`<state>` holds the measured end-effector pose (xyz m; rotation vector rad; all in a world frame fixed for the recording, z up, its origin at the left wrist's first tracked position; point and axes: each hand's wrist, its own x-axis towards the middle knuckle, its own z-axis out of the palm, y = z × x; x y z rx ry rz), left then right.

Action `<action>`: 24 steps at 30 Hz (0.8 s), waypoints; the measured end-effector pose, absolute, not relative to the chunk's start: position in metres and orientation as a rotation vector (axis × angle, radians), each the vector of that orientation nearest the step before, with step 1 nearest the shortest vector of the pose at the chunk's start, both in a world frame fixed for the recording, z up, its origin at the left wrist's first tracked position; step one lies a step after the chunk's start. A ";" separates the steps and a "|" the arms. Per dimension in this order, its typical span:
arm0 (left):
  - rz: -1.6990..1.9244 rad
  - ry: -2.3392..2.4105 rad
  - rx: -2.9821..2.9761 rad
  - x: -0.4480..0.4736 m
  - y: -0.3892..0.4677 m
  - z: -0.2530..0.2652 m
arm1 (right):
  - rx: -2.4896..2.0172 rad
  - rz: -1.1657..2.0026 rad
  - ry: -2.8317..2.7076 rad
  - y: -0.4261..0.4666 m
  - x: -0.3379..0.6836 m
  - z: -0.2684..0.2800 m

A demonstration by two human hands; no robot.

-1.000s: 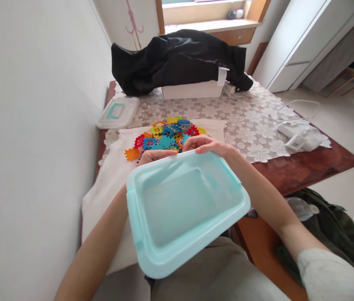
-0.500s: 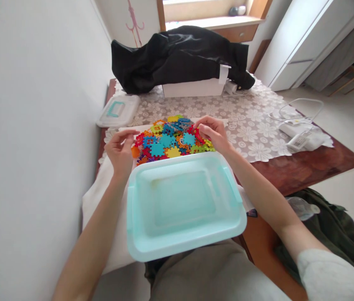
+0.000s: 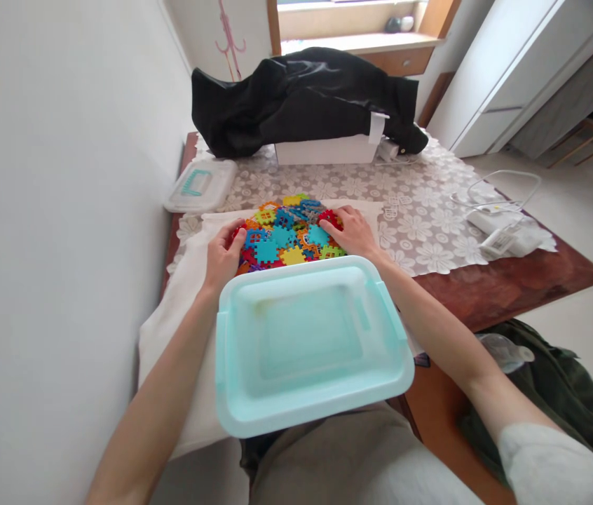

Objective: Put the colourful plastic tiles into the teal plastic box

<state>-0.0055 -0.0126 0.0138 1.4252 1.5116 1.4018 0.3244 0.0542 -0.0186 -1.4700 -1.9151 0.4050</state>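
A heap of colourful plastic interlocking building pieces [image 3: 282, 237] lies on the white cloth in front of me, with flat notched squares and window-shaped frames among them. My left hand [image 3: 224, 258] is cupped against the heap's left side, thumb and fingers apart. On the opposite side, my right hand [image 3: 353, 233] rests with spread, curved fingers over the red pieces at the edge. Neither hand has a piece lifted. A light turquoise plastic tub [image 3: 310, 344] sits between my forearms, close to my body, its bare bottom showing. Its far rim hides the heap's near edge.
A clear lid [image 3: 200, 186] with a turquoise handle lies at the back left by the wall. Black fabric [image 3: 307, 98] covers a white box at the back. A white device with a cable [image 3: 501, 228] lies on the lace tablecloth [image 3: 423, 238] at right.
Both hands have moved inward and down onto the heap's two sides. An orange piece at the left edge is now hidden by my left hand. The tub has stayed in place.
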 end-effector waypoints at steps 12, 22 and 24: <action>1.450 1.483 1.443 -0.011 -0.012 0.010 | -1.232 0.715 -1.472 0.064 0.325 -0.023; 1.219 1.456 1.783 -0.012 -0.017 0.011 | -1.161 0.459 -1.957 0.045 0.316 -0.018; 1.261 1.467 1.764 -0.011 -0.017 0.010 | -1.153 0.457 -1.946 0.046 0.315 -0.018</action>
